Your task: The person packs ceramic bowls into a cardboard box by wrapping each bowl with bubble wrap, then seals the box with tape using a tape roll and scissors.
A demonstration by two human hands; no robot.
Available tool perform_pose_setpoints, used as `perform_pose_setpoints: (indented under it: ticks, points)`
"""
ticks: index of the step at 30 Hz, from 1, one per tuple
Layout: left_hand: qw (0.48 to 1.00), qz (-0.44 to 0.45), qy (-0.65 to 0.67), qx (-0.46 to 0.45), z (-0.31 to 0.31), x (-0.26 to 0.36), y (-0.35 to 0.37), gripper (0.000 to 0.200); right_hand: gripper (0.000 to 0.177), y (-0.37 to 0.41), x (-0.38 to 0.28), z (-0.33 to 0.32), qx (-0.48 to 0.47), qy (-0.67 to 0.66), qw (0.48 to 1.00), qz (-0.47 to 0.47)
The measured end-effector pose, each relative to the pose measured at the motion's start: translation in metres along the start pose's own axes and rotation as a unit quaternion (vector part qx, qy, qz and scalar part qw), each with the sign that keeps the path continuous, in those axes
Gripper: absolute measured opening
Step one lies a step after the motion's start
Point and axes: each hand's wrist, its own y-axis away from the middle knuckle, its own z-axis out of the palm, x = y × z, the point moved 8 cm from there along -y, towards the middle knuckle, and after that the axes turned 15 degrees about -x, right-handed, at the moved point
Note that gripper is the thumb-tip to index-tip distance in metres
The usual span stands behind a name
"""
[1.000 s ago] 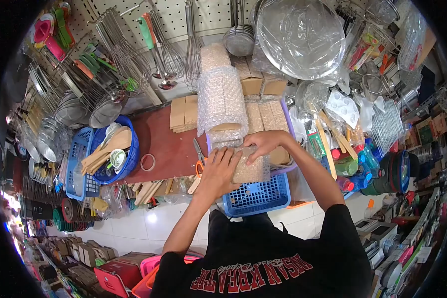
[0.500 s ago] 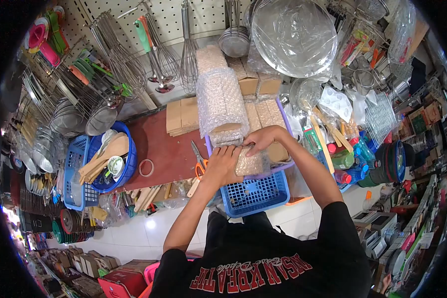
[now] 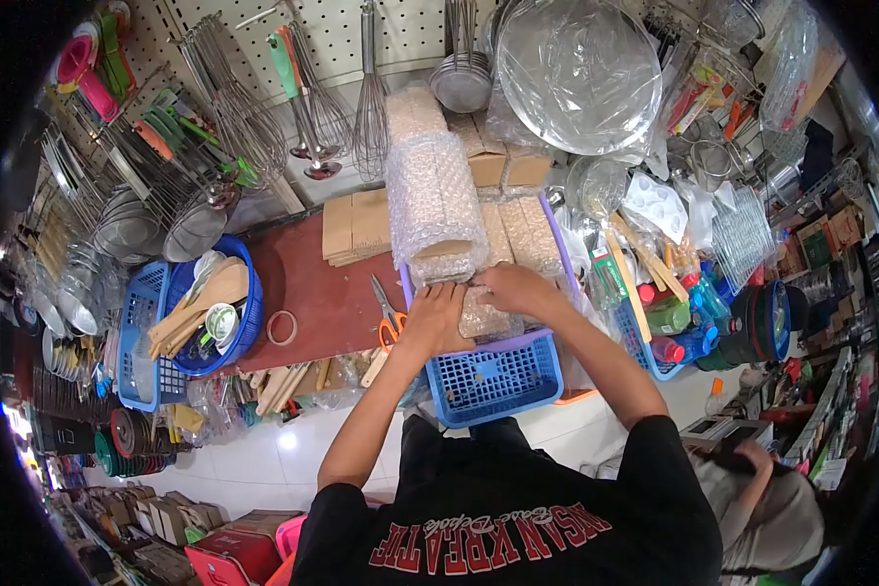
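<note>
A small bubble-wrapped box (image 3: 485, 318) sits at the near end of a purple-rimmed basket (image 3: 518, 342). My left hand (image 3: 438, 320) grips its left side, fingers bent over the top edge. At its far right corner, my right hand (image 3: 514, 291) is closed on the wrap, its fingertips partly hidden. More wrapped boxes (image 3: 524, 234) fill the basket behind. A larger bubble-wrapped bundle (image 3: 435, 195) lies on top, just beyond my hands. Orange-handled scissors (image 3: 391, 322) rest on the red tabletop beside my left wrist.
A blue plastic basket (image 3: 498, 379) is in front of me below the purple one. To the left are a tape roll (image 3: 282, 328), flat cardboard boxes (image 3: 355, 227) and a blue basket of wooden utensils (image 3: 254, 303). Whisks (image 3: 369, 117) hang behind. Another person (image 3: 767, 508) is at lower right.
My right hand has turned knuckles-up and shifted slightly over the wrapped box, which my hands still hold. A person has come into view at lower right. The view has tilted slightly.
</note>
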Motion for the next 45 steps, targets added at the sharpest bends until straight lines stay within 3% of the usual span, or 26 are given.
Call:
perform_pose_setpoints:
  ticks: [4,13,16,23,26,30,34,35,38,42,45]
  points:
    - [1.000,-0.017,-0.011,-0.013,-0.002,0.005,0.002,0.094,0.031,0.037,-0.033,-0.013,0.207,0.059,0.976,-0.009]
    - [0.999,-0.030,-0.023,0.015,-0.006,0.010,0.002,0.090,0.068,0.064,-0.052,0.009,0.159,0.021,0.987,-0.016]
    - [0.999,-0.023,-0.015,0.026,-0.005,0.009,0.001,0.089,0.072,0.058,-0.045,0.017,0.169,0.040,0.985,-0.018]
    - [0.998,-0.065,-0.001,-0.019,-0.002,0.011,0.002,0.090,0.067,0.054,-0.045,0.018,0.180,0.065,0.981,-0.030]
    - [0.999,-0.030,-0.038,0.015,-0.005,0.022,0.007,0.085,0.063,0.057,-0.049,0.015,0.192,0.078,0.978,-0.025]
    - [0.996,-0.057,-0.061,0.018,-0.007,0.027,0.016,0.084,0.061,0.058,-0.049,0.014,0.186,0.070,0.980,-0.013]
    - [0.984,-0.054,-0.111,0.131,0.008,0.022,0.034,0.081,0.060,0.058,-0.057,0.009,0.182,0.025,0.983,0.002]
    - [0.993,-0.040,-0.045,0.099,0.016,0.017,0.036,0.074,0.072,0.058,-0.058,0.008,0.189,0.006,0.982,0.006]
    - [0.992,0.045,0.044,0.110,0.014,0.006,0.065,0.070,0.072,0.055,-0.054,0.016,0.208,-0.026,0.977,0.034]
    - [0.981,0.078,0.127,0.127,0.029,-0.029,0.103,0.052,0.063,0.056,-0.069,0.019,0.222,0.005,0.973,0.061]
    - [0.951,0.055,0.272,0.136,0.038,-0.070,0.133,0.041,0.049,0.063,-0.098,0.004,0.253,-0.015,0.961,0.112]
